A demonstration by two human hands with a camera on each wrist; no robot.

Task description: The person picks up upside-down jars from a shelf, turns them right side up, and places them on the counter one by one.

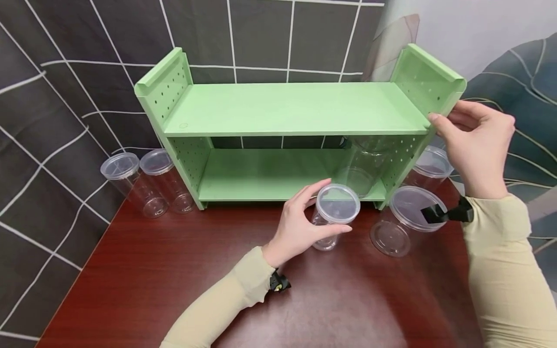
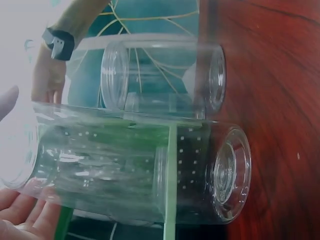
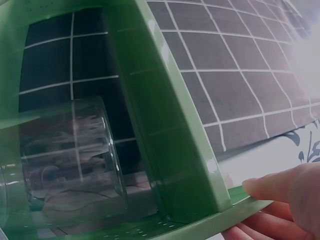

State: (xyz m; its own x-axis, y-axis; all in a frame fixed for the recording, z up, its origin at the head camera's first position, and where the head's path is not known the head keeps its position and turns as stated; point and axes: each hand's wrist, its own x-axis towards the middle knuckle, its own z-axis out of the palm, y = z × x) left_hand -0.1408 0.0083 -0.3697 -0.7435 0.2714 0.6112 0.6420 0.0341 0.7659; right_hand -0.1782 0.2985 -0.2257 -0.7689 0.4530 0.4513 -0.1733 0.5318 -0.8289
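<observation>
My left hand [image 1: 298,224] holds a clear lidded jar [image 1: 327,232] near its top, thumb on the near side and fingers on the far side. The jar is upright, close in front of the green shelf [image 1: 278,108]. In the left wrist view, the jar [image 2: 115,165] lies sideways across the picture, with fingertips showing at its lid end. My right hand [image 1: 480,140] grips the shelf's right side panel, thumb at the front edge and fingers behind it. In the right wrist view, the thumb and fingers of the right hand [image 3: 280,205] pinch the green edge.
A clear jar [image 1: 363,169] stands on the lower level at right. A wide lidded jar [image 1: 393,237] is right of the held one, and another jar [image 1: 431,164] is beside the right panel. Left of the shelf, two lidded jars [image 1: 158,166] stand on the red-brown table [image 1: 174,270] near the tiled cloth.
</observation>
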